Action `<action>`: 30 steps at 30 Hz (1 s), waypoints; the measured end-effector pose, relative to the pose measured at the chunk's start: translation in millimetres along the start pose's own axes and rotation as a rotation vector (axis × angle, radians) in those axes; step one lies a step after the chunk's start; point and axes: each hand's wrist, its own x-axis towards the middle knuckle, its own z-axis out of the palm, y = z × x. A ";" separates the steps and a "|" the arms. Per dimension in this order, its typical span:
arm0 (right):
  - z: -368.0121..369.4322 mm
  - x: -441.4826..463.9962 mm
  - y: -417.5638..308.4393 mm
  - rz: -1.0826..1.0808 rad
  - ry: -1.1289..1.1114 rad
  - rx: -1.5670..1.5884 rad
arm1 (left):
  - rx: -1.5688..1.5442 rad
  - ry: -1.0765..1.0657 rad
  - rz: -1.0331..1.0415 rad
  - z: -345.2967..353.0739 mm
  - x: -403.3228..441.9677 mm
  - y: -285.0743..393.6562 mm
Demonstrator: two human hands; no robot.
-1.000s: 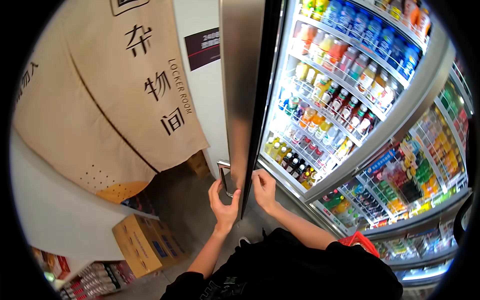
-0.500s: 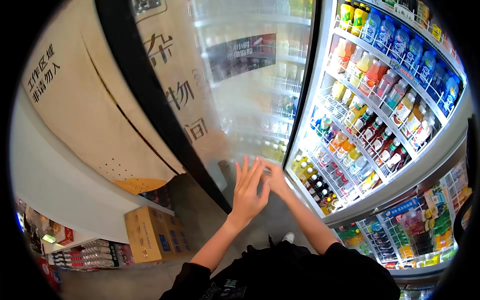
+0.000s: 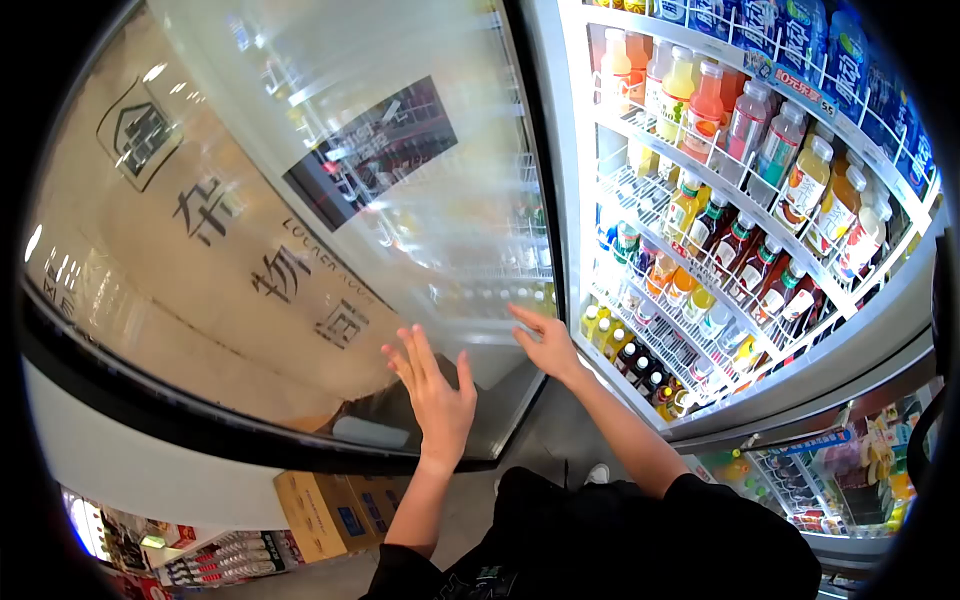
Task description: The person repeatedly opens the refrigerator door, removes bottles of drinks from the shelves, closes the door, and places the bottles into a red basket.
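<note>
A tall glass cooler door (image 3: 330, 75) with a dark frame stands swung open on the left. In front of its lower part is my left hand (image 3: 440, 405), fingers spread and palm toward the glass; whether it touches cannot be told. My right hand (image 3: 550, 348) is near the door's hinge-side edge, beside the cooler opening. Its index finger stretches left, the other fingers are partly curled, and nothing shows in it. To the right, the lit cooler shelves (image 3: 640, 125) hold rows of drinks, among them a pink juice bottle (image 3: 703, 110) and a blue-labelled bottle (image 3: 847, 55).
Below the door's bottom frame, a cardboard box (image 3: 312, 515) stands on the grey floor (image 3: 570, 430). Packaged goods (image 3: 225, 560) line a low shelf at lower left. Another stocked cooler (image 3: 850, 480) is at lower right. A beige lettered panel (image 3: 150, 250) shows through the glass.
The door has swung wider, its dark outer edge moving left and down. My hands, close together before, are now apart, the left one farther left. The view has moved nearer the shelves.
</note>
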 end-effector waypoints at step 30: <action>-185.5 111.6 60.8 0.038 0.623 -0.376 | -0.765 -0.200 0.370 264.4 191.6 152.5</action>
